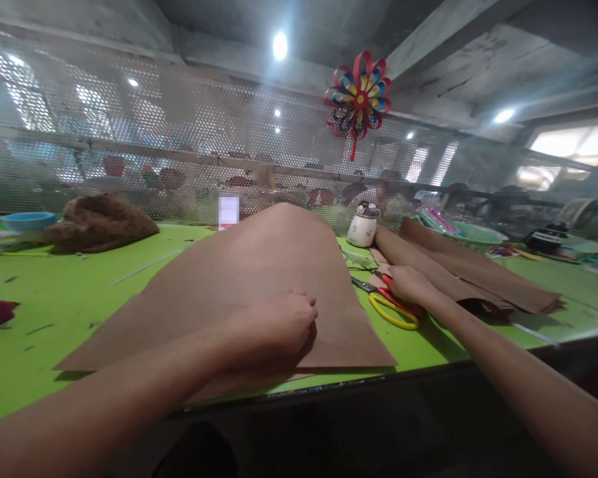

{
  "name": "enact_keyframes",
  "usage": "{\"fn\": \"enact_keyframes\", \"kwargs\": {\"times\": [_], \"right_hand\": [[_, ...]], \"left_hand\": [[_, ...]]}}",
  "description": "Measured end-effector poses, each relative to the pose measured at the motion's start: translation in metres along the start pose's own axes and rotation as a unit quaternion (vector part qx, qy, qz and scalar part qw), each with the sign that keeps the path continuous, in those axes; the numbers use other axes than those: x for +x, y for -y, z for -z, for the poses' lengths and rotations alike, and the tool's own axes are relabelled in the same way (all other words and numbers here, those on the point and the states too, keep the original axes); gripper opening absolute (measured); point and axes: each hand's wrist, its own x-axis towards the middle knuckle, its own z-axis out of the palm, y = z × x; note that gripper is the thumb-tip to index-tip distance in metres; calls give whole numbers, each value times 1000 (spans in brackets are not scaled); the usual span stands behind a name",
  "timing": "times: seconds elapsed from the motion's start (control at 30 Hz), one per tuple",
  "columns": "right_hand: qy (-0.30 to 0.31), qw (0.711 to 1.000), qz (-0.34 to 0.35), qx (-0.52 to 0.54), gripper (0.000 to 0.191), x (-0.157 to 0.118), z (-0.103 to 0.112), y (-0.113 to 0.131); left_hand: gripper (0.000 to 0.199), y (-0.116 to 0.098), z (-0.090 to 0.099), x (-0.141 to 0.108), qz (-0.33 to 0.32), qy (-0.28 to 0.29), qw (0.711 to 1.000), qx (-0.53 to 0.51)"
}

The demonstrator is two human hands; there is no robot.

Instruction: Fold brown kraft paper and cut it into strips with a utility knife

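A large sheet of brown paper [249,265] lies on the green table, its far end narrowing to a rounded peak and its near edge by the table's front. My left hand [289,322] rests on the right half of this sheet, fingers curled closed; whatever may be inside them is hidden. To the right of the sheet, my right hand [409,284] is closed around a red-handled tool [385,277] with a dark tip, its kind unclear. Just beneath that hand lies a pair of scissors [393,312] with yellow and red handles, blades pointing left.
Rolled brown paper [428,265] lies to the right, behind my right hand. Beyond the sheet stands a white bottle [363,226]. At the back left are a brown bundle [99,222] and a blue basin [28,221]. A pinwheel ornament [360,99] hangs above. Perforated panelling [189,119] closes the back.
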Motion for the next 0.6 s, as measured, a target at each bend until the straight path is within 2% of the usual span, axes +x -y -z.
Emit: {"fn": "enact_keyframes", "kwargs": {"times": [0.07, 0.1, 0.2, 0.27, 0.4, 0.47, 0.53, 0.6], "right_hand": [[-3, 1000, -4, 27, 28, 3, 6, 0], [-7, 999, -2, 44, 28, 2, 11, -1], [-16, 994, 21, 104, 27, -13, 29, -6], [-11, 988, 50, 148, 32, -34, 39, -11], [78, 946, 125, 288, 40, -80, 42, -18], [62, 960, 150, 228, 36, -94, 34, -19], [4, 985, 150, 88, 37, -100, 24, -19], [-28, 990, 138, -4, 42, -101, 15, -18]], "left_hand": [[18, -4, -4, 7, -42, 18, 998, 44], [19, -5, -7, 11, -38, 18, 997, 62], [26, -9, -17, 21, 60, -2, 996, 70], [34, -11, -20, 25, 123, 10, 991, 47], [40, -15, -22, 33, 194, 29, 980, 17], [44, -16, -25, 36, 204, 19, 979, 20], [47, -15, -31, 36, 208, 4, 978, 20], [47, -14, -36, 35, 214, -16, 977, 10]]}}
